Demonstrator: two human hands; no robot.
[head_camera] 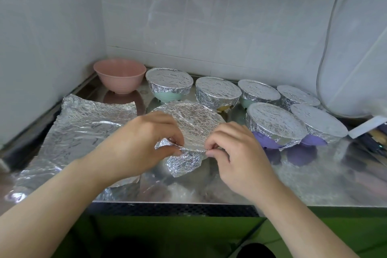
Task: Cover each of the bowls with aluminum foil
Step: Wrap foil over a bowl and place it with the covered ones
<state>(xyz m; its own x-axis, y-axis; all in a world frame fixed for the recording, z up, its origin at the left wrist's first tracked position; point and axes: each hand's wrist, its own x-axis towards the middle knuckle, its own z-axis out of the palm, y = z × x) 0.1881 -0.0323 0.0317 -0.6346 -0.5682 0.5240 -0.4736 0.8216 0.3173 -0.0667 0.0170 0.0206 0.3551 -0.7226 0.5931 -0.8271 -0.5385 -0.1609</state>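
Observation:
A bowl under crinkled foil stands in the middle of the steel counter, its own colour hidden. My left hand pinches the foil at the bowl's near rim. My right hand pinches the same foil edge a little to the right. A loose flap of that foil hangs down between my hands. An uncovered pink bowl sits in the back left corner. Several foil-covered bowls stand behind and to the right. A loose foil sheet lies flat on the left.
The steel counter meets white tiled walls at the left and back. A white appliance with a cable fills the right side. A white box and some utensils lie at the far right. The counter's front edge runs just under my wrists.

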